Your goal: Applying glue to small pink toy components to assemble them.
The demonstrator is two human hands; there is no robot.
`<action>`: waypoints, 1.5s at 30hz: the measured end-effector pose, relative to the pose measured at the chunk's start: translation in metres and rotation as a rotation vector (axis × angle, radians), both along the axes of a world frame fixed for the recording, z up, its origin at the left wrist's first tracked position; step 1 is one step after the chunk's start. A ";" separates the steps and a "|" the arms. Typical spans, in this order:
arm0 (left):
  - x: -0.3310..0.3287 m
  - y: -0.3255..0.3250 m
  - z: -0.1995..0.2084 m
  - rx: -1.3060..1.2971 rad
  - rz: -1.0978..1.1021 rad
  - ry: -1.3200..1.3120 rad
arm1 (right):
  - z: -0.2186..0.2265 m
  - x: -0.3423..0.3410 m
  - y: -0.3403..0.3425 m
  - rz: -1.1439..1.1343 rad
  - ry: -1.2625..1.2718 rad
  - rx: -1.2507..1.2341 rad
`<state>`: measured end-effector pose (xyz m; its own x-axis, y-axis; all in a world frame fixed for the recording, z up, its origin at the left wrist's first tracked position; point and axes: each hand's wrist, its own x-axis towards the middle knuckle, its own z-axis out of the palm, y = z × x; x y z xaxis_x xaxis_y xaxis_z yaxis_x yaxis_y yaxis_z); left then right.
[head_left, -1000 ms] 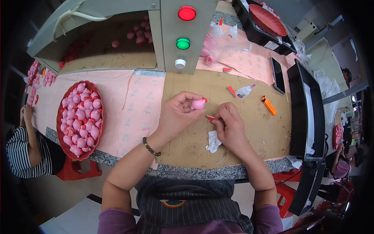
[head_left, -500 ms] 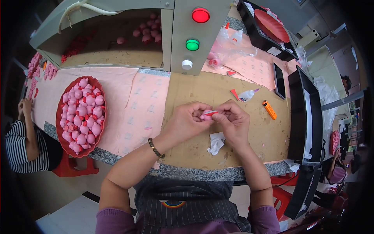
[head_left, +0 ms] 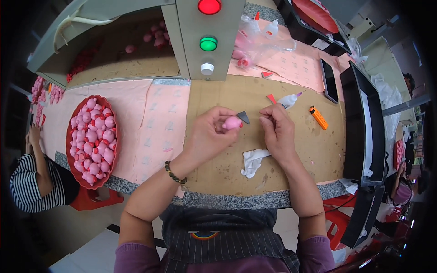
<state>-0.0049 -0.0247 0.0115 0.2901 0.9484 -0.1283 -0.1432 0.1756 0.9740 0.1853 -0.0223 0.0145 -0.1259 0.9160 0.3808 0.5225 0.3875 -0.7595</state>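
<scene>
Over the brown board, my left hand (head_left: 208,134) is closed around a small round pink toy piece (head_left: 231,123) with a red bit at its side. A dark grey triangular piece (head_left: 243,117) sticks out by my left index fingertip, against the pink piece; how it is held is hidden. My right hand (head_left: 279,133) is apart to the right, fingers curled in with thumb and index close together. Whatever is between them, if anything, cannot be made out. A crumpled white tissue (head_left: 253,162) lies on the board below the hands.
At left stands a red scalloped tray (head_left: 114,150) heaped with pink pieces. A small glue bottle (head_left: 287,101), red triangular piece (head_left: 271,98), orange lighter (head_left: 318,117), phone (head_left: 329,81) and black bin (head_left: 355,123) are at right. A machine (head_left: 207,27) rises behind. Another person (head_left: 34,175) sits left.
My hands were together on a red, white and pink item; now they are apart. The pink piece stays in my left hand, and a grey triangular side shows. The view has shifted slightly.
</scene>
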 end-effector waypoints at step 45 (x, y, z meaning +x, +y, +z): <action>0.002 -0.009 -0.002 0.059 -0.077 0.123 | 0.008 -0.019 -0.024 0.186 0.496 -0.358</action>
<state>-0.0024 -0.0338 0.0098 0.3474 0.9310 -0.1125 -0.0102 0.1237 0.9923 0.1665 -0.0461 0.0227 -0.1826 0.9772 0.1088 0.0245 0.1151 -0.9930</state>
